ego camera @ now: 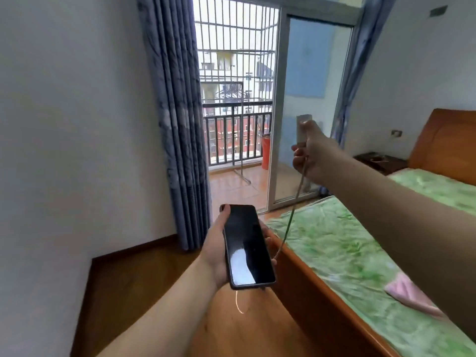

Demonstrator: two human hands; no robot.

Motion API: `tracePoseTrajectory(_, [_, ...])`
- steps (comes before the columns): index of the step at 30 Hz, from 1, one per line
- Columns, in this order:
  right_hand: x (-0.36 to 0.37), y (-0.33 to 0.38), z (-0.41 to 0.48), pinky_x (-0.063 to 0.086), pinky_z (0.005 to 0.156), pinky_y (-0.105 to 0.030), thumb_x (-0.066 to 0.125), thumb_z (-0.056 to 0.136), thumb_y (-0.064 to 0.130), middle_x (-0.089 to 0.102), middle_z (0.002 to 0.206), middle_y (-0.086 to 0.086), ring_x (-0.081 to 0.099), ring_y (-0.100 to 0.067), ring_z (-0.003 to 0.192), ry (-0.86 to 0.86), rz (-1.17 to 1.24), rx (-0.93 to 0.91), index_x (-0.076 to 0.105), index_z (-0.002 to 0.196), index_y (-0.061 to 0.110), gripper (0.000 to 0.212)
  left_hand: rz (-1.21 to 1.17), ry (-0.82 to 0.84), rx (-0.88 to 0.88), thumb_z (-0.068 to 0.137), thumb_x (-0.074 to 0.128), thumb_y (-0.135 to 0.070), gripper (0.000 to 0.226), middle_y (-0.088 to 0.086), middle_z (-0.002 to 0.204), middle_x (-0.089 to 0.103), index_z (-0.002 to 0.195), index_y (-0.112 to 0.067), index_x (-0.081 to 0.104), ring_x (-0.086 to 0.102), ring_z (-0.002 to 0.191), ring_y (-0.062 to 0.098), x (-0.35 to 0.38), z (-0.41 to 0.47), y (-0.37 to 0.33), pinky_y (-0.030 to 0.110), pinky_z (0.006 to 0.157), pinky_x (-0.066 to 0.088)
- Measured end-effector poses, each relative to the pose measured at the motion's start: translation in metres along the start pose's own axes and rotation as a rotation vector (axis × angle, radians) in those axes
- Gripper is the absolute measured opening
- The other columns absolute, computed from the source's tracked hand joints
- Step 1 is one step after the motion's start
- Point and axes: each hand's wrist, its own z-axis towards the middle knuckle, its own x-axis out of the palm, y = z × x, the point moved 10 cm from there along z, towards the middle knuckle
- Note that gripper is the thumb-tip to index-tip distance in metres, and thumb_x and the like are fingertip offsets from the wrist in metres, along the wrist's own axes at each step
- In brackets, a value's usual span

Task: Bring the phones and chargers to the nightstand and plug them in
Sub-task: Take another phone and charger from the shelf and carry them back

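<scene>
Clearly the carrying step is in hand, not the plugging. The left hand [219,251] lies palm up with its fingers wrapped around the edges of a black, glossy, slab-shaped phone [247,247], screen dark and facing upward, held just off the foot corner of the wooden bed with the green patterned sheet [342,256]. A thin pale charging cable [293,210] hangs in a slack line from the right hand [310,155] down toward the bottom end of that phone; whether it is actually seated in the port cannot be told. The right hand is raised above the bed's near edge, fingers closed on a second, light-coloured flat phone [302,130] held upright, together with the upper end of the cable.

Beyond the bed, at its head end beside the orange-brown wooden headboard [443,145], stands the dark wooden nightstand [381,163], with what looks like a coiled cord lying on its top. A small wall socket [396,133] sits on the wall just above it.

Both phones are well apart from the nightstand. The next move, as I judge it, calls for walking along the bed's side toward the head end, keeping the dangling cable from snagging on the bed frame, then setting the phones down there before reaching for the socket.
</scene>
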Motion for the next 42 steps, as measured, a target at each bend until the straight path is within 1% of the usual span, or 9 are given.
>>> tracePoseTrajectory(4, [0.066,-0.007,0.083,0.032,0.034,-0.016,0.061,0.088,0.033,0.044,0.063,-0.006,0.036,-0.01,0.038,0.121,0.057,0.019,0.051,0.088,0.009,0.026,0.023,-0.09,0.061,0.071,0.058,-0.076,0.087,0.02,0.111,0.065,0.122,-0.006,0.063,0.06,0.099,0.036,-0.033,0.064,-0.064,0.06,0.108,0.031])
tracePoseTrajectory(6, [0.097,-0.009,0.121,0.031,0.035,-0.016,0.057,0.09,0.027,0.044,0.064,-0.006,0.035,-0.01,0.039,0.16,0.045,0.024,0.05,0.082,0.01,0.021,-0.011,-0.122,0.087,0.071,0.058,-0.076,0.085,0.02,0.113,0.065,0.123,-0.01,0.063,0.061,0.1,0.037,-0.049,0.093,-0.092,0.062,0.106,0.034])
tracePoseTrajectory(11, [0.159,-0.031,0.22,0.029,0.041,-0.017,0.059,0.087,0.036,0.045,0.07,-0.005,0.034,-0.007,0.045,0.2,-0.025,0.06,0.048,0.082,0.01,0.029,-0.062,-0.159,0.119,0.07,0.06,-0.075,0.077,0.019,0.104,0.071,0.104,-0.007,0.074,0.068,0.092,0.037,-0.098,0.172,-0.157,0.061,0.088,0.048])
tracePoseTrajectory(17, [0.213,-0.074,0.359,0.036,0.042,-0.015,0.064,0.085,0.046,0.053,0.081,-0.007,0.04,-0.007,0.051,0.153,-0.057,0.083,0.053,0.092,0.008,0.04,-0.088,-0.112,0.079,0.074,0.06,-0.071,0.081,0.02,0.113,0.067,0.126,-0.008,0.061,0.066,0.095,0.039,-0.152,0.296,-0.247,0.06,0.085,0.049])
tracePoseTrajectory(21, [0.238,-0.095,0.45,0.036,0.038,-0.014,0.065,0.084,0.051,0.056,0.087,-0.009,0.041,-0.005,0.048,0.102,-0.091,0.132,0.053,0.107,0.006,0.052,-0.088,-0.076,0.0,0.074,0.062,-0.069,0.079,0.02,0.11,0.068,0.12,-0.005,0.065,0.067,0.091,0.038,-0.169,0.378,-0.303,0.06,0.082,0.051])
tracePoseTrajectory(24, [0.249,-0.1,0.515,0.035,0.036,-0.015,0.064,0.085,0.05,0.053,0.082,-0.006,0.039,-0.004,0.043,0.073,-0.071,0.157,0.052,0.11,0.006,0.053,-0.077,-0.047,-0.046,0.074,0.062,-0.067,0.074,0.02,0.108,0.069,0.112,-0.004,0.071,0.066,0.092,0.039,-0.172,0.437,-0.339,0.061,0.081,0.051])
tracePoseTrajectory(29, [0.26,-0.085,0.623,0.035,0.034,-0.017,0.064,0.086,0.046,0.052,0.078,-0.004,0.039,-0.003,0.037,0.052,-0.007,0.139,0.05,0.101,0.006,0.045,-0.02,0.024,-0.091,0.067,0.069,-0.064,0.078,0.021,0.114,0.066,0.118,-0.005,0.068,0.066,0.095,0.04,-0.169,0.539,-0.387,0.061,0.083,0.051])
tracePoseTrajectory(34, [0.277,-0.062,0.74,0.033,0.033,-0.017,0.058,0.09,0.043,0.049,0.077,-0.004,0.038,-0.006,0.046,0.093,0.031,0.085,0.053,0.101,0.008,0.038,0.018,0.023,-0.076,0.067,0.068,-0.063,0.076,0.019,0.107,0.066,0.112,-0.003,0.071,0.065,0.089,0.038,-0.167,0.643,-0.44,0.061,0.088,0.049])
tracePoseTrajectory(42, [0.284,-0.023,0.899,0.027,0.031,-0.017,0.056,0.091,0.038,0.043,0.044,0.004,0.032,-0.005,0.034,0.057,0.103,0.037,0.049,0.078,0.013,0.029,0.066,0.014,-0.132,0.076,0.061,-0.067,0.074,0.019,0.105,0.067,0.107,-0.001,0.072,0.065,0.089,0.038,-0.153,0.792,-0.499,0.063,0.091,0.045])
